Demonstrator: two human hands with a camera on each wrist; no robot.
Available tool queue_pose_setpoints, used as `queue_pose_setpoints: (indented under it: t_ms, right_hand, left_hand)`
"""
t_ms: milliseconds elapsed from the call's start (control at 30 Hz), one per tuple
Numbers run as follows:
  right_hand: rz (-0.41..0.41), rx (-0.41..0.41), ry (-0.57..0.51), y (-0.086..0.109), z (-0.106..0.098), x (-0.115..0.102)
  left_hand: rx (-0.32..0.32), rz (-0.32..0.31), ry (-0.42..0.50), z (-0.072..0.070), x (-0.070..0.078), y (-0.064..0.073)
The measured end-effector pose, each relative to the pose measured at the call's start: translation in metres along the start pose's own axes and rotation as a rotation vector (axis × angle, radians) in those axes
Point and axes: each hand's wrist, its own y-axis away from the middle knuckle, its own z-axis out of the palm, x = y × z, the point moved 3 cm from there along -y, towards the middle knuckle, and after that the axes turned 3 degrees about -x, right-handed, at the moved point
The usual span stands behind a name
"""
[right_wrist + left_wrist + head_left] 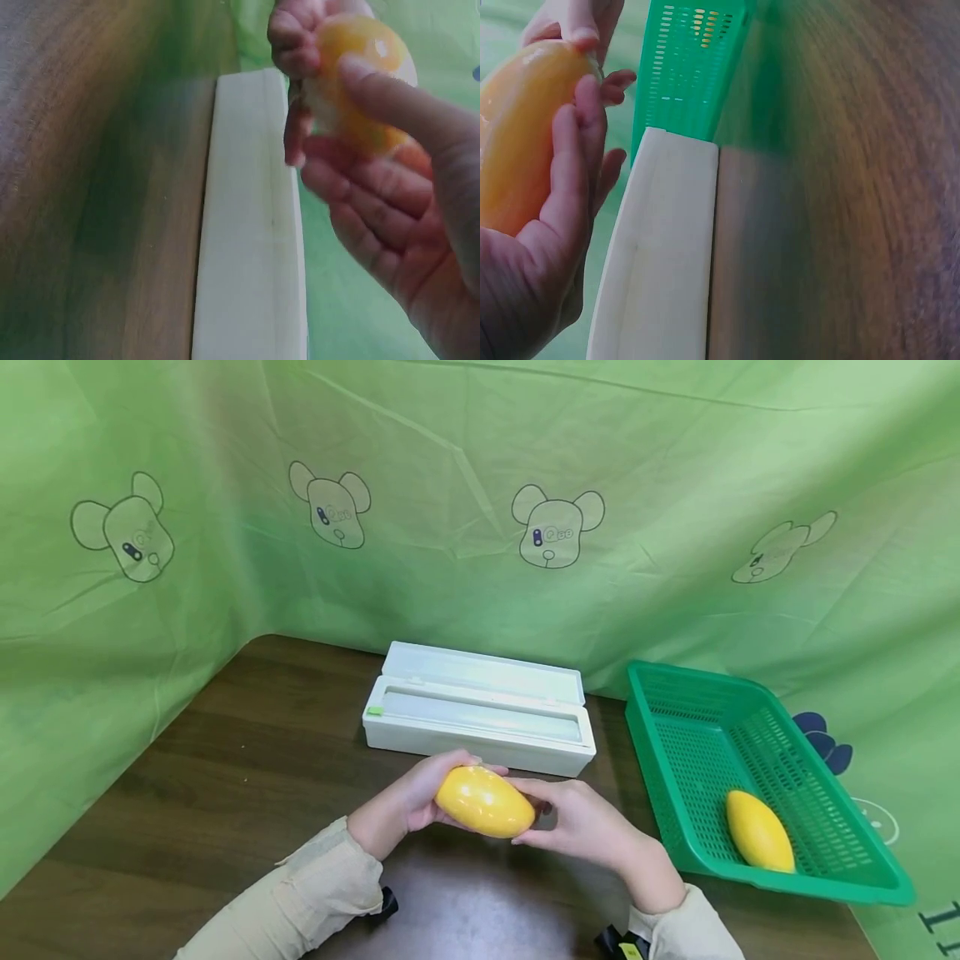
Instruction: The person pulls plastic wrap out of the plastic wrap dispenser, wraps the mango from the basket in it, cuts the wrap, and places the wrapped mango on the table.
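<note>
Holding a shiny yellow fruit (485,802) just below the middle of the head view, the left hand (429,792) curls round its left end, and the right hand (576,818) pinches its right end. Just above them sits a long white box (517,753) with its lid (483,672) up. At the lower right, a green basket (693,760) has another yellow fruit (759,831) inside

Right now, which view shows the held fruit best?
Head: the fruit is entirely in frame, clear, between left hand and right hand. Left wrist: cropped at left edge. Right wrist: blurred, thumb across it.
</note>
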Motion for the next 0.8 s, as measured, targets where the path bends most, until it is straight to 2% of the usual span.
queue_pose_setpoints:
  t_ms: [133, 267, 400, 567, 667, 800]
  right_hand:
    - [-0.052, 0.112, 0.217, -0.003, 0.003, -0.006]
    - [-0.138, 0.247, 0.343, -0.002, 0.01, -0.007]
    - [-0.228, 0.355, 0.411, 0.0, 0.018, -0.004]
    - [-0.296, 0.465, 0.422, 0.0, 0.023, 0.001]
    - [-0.337, 0.509, 0.425, 0.0, 0.024, 0.003]
    - [-0.369, 0.552, 0.483, 0.0, 0.027, 0.004]
  left_hand:
    - [0.03, 0.008, 0.025, 0.0, 0.0, 0.001]
    - [0.038, -0.01, 0.035, -0.002, 0.0, 0.001]
    - [0.057, -0.047, 0.043, -0.002, -0.002, 0.002]
    - [0.081, -0.057, 0.077, 0.0, -0.003, 0.002]
    - [0.06, -0.051, 0.077, 0.001, -0.004, 0.001]
    - [0.013, -0.044, 0.066, 0.001, -0.005, 0.0]
